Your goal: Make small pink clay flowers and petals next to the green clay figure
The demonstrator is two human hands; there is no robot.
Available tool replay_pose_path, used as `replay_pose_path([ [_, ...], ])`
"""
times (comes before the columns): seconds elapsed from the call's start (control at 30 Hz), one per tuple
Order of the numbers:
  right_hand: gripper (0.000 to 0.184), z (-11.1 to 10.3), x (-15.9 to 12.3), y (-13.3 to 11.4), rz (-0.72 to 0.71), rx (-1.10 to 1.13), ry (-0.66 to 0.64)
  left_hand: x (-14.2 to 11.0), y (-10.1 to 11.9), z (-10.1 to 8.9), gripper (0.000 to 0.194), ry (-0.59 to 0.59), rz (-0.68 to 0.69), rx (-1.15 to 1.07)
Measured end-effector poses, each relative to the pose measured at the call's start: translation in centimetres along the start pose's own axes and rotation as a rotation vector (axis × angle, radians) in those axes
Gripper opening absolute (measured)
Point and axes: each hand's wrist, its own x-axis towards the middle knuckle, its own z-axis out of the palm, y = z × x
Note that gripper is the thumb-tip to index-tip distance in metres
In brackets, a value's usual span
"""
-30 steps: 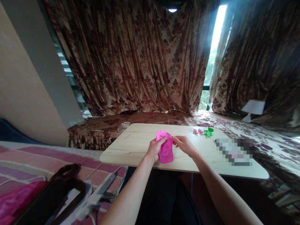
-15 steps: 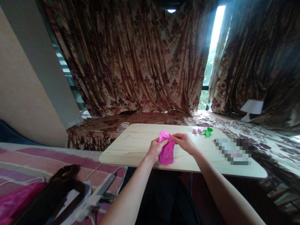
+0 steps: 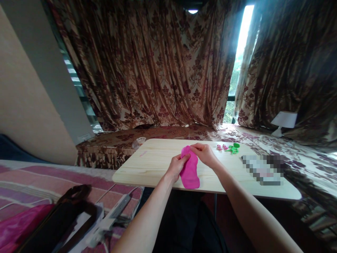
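Note:
A bright pink soft sheet [image 3: 190,174], cloth or clay-like, hangs over the near side of the pale wooden table [image 3: 147,161]. My left hand [image 3: 177,166] pinches its left edge, thumb lying across the front. At the top right of the sheet, the fingertips of my right hand [image 3: 204,154] are closed on its edge. The lower part dangles free, its bottom near the table's front edge. Behind my right hand lie small pink pieces [image 3: 222,147] and green leaf-like pieces [image 3: 233,149] on the tabletop.
A blurred-out flat object [image 3: 263,171] lies at the table's right. Beyond the left back corner is a clear plastic container [image 3: 138,142]. A white lamp [image 3: 284,121] stands on the covered ledge. On the bed at left are a power strip [image 3: 119,207] and a dark bag [image 3: 52,221].
My right hand has shifted slightly up and left along the top of the sheet. The sheet now hangs longer and smoother, its lower end swung to the right.

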Motion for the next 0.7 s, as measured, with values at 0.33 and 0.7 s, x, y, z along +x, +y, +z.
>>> replay_pose_path([
  [0.33,0.043,-0.4,-1.3,1.7,0.05,0.048,-0.052,1.1,0.2,-0.2,0.039,0.131,-0.046,-0.022],
  [0.7,0.042,0.0,-2.7,3.4,0.179,0.128,-0.148,1.5,-0.1,-0.5,0.037,0.095,-0.169,-0.2],
])
